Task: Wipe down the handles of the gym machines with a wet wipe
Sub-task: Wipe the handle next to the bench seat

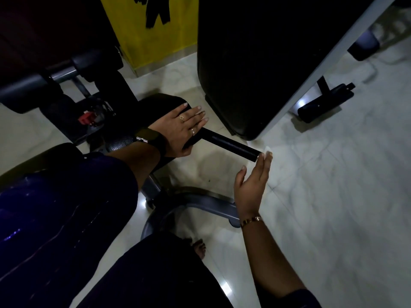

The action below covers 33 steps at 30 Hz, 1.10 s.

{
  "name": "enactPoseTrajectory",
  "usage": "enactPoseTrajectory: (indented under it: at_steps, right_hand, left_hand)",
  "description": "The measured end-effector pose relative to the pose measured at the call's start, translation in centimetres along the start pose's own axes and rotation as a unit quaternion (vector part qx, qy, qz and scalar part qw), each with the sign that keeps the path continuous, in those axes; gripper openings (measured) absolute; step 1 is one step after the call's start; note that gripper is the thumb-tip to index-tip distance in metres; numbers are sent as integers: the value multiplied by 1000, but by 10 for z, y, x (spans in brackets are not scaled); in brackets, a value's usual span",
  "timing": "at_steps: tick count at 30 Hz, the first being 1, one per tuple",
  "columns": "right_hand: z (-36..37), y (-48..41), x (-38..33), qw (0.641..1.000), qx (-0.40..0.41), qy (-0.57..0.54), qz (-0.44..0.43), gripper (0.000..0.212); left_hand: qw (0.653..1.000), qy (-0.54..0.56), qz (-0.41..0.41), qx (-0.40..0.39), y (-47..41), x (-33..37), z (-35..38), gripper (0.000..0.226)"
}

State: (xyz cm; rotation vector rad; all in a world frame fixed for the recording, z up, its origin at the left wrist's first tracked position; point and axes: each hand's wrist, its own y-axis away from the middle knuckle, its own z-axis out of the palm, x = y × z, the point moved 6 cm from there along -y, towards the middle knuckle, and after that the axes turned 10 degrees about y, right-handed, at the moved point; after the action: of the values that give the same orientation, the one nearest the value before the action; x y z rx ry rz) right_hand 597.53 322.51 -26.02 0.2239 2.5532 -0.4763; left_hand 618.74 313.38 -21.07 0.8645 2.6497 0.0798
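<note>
A black cylindrical handle [231, 144] sticks out to the right from a black padded seat [160, 103] of a gym machine. My left hand [182, 127] lies flat with straight fingers on the seat pad, right at the handle's base. My right hand [253, 181] is at the handle's free end, fingers straight, pressing a small white wet wipe [267, 150] against the end cap. Only a corner of the wipe shows past my fingertips.
A large black upholstered pad [255, 63] on a grey frame [329, 61] stands behind the handle. Foam rollers [24, 85] are at the left, a yellow sign [153, 30] at the back, a grey curved base tube [200, 201] below. Pale tiled floor [333, 185] spreads to the right.
</note>
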Motion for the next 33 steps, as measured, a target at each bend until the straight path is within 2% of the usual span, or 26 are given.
enactPoseTrajectory:
  at_steps: [5,8,11,14,18,22,27,30,33]
  right_hand:
    - [1,-39,13,987,34,-116,109,39]
    - [5,-38,28,950,35,-202,235,45]
    - [1,-21,26,915,89,-239,312,46]
    - [-1,-9,10,926,136,-213,279,46]
    - [5,-19,8,940,108,-204,251,51]
    - [9,-28,25,921,60,-229,308,50]
    - [2,-12,28,903,92,-216,359,45]
    - [-8,-6,17,923,135,-168,318,37]
    - [-11,-6,8,945,134,-151,257,35]
  left_hand:
    - [1000,-1,3,2,1,1,-1,84]
    - [1000,4,3,6,2,1,-2,84]
    - [1000,5,4,6,0,0,-1,84]
    - [1000,3,7,5,0,1,-1,83]
    - [1000,0,8,11,1,1,-2,82]
    - [1000,-7,2,2,2,0,-1,83]
    - [1000,-2,3,15,2,0,-2,82]
    - [1000,-4,4,12,1,0,-3,82]
    - [1000,-5,4,2,1,1,-3,83]
